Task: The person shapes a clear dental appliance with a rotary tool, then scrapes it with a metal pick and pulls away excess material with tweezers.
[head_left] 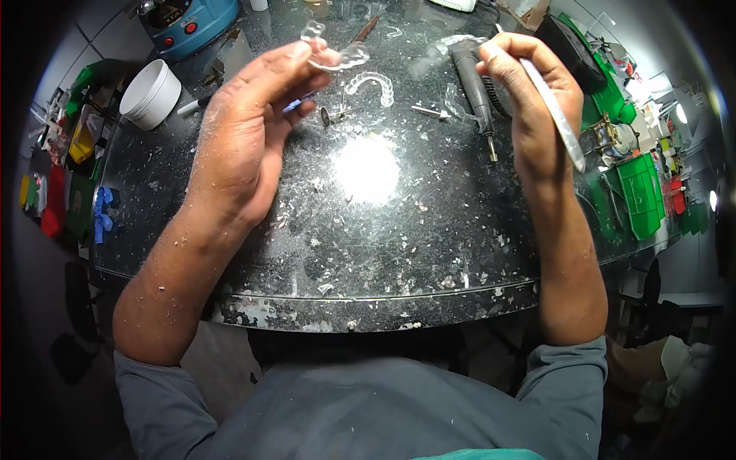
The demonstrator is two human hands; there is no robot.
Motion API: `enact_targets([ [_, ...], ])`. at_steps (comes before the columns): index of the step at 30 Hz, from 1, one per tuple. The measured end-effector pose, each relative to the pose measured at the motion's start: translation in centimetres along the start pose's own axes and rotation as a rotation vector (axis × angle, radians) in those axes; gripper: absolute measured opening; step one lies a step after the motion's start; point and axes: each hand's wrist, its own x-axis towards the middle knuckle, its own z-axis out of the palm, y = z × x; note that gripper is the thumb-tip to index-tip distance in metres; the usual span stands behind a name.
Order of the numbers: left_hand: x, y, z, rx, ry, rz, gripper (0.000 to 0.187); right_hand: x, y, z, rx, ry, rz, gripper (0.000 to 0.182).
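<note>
My left hand is raised over the dark worktop and pinches a clear plastic dental aligner between thumb and fingertips. My right hand is held up at the right and grips a long flat metal tool that slants down and right from the fist. A second clear aligner lies on the worktop between the two hands. Both forearms are speckled with white shavings.
A grey rotary handpiece lies beside my right hand, with small metal burs near it. A white cup and a blue machine stand at the back left. Green bins line the right edge. White debris covers the worktop.
</note>
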Motion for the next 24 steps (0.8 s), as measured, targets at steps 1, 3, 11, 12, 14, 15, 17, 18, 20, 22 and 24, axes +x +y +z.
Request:
enact_targets([
  [1, 0.1, 0.3, 0.3, 0.002, -0.003, 0.001, 0.034, 0.6, 0.9, -0.8, -0.044, -0.015, -0.107, 0.014],
  [3, 0.2, 1.3, 1.2, 0.060, 0.166, 0.119, 0.035, 1.8, 1.8, -2.1, 0.006, 0.046, -0.095, 0.015],
  [11, 1.2, 1.8, 0.4, 0.058, 0.007, 0.266, 0.032, 4.0, 5.0, -6.5, -0.307, 0.268, -0.071, 0.017],
  [12, 1.6, 2.2, 0.3, 0.074, 0.006, 0.276, 0.032, 4.2, 5.4, -6.8, -0.269, 0.276, -0.048, 0.019],
  [14, 2.6, 3.7, -0.7, 0.144, 0.097, 0.408, 0.032, 4.8, 6.8, -7.5, -0.255, 0.331, -0.121, 0.020],
  [15, 3.2, 4.8, -2.2, 0.256, 0.124, 0.428, 0.033, 4.4, 6.5, -7.2, -0.339, 0.327, -0.176, 0.017],
  [17, 3.4, 6.8, -5.9, 0.514, 0.149, 0.433, 0.030, 4.0, 6.1, -7.3, -0.388, 0.291, -0.255, 0.021],
  [18, 2.7, 7.6, -6.8, 0.607, 0.194, 0.440, 0.029, 4.2, 6.4, -7.5, -0.398, 0.268, -0.245, 0.023],
  [20, 0.7, 9.2, -8.8, 0.724, 0.173, 0.417, 0.025, 4.5, 6.9, -7.7, -0.308, 0.253, -0.199, 0.022],
  [22, -1.0, 10.3, -11.9, 1.030, 0.243, 0.434, 0.021, 4.6, 7.0, -7.7, -0.304, 0.247, -0.192, 0.022],
  [24, -2.8, 10.7, -15.7, 1.198, 0.284, 0.459, 0.017, 4.7, 7.5, -7.6, -0.273, 0.217, -0.188, 0.022],
])
